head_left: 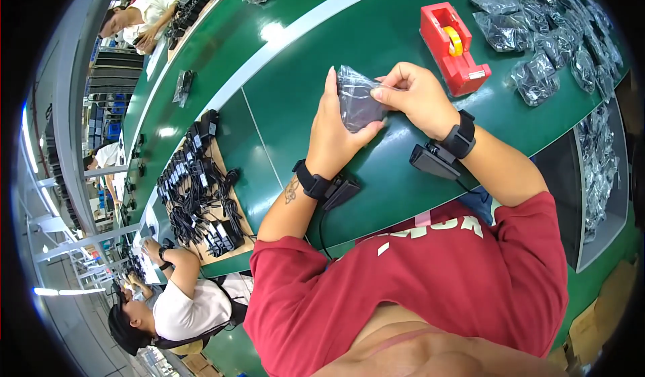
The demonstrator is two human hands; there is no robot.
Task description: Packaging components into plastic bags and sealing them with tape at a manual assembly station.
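Item in hand: small dark part sealed in a clear plastic bag (357,101), held just above the green desk (376,34), centre of the frame

Left hand (334,135): grip clamped on the bag, palm and fingers behind it, thumb under its lower edge; black wrist strap with a small black unit hanging from it

Right hand (416,95): grip pinched together on the bag's upper right edge, thumb and forefinger on the plastic flap; same kind of black strap and unit at the wrist

Step in hand, as judged: flap of the bag being folded or pressed down with the part already inside; closure not yet fixed, no tape visible on it

Next move, as judged: flap to be kept flat by the left grip while the right comes free for a strip from the dispenser; a light hold, since the film creases easily

Near by:
- red tape dispenser (453,48) with a yellow roll, just right of the hands, upper centre
- heap of bagged parts (537,34), upper right of the frame, more along the right edge
- black adapters with coiled cables (201,195) on a brown board, left of centre
- co-worker in a white shirt (188,303), lower left; another person at the upper left
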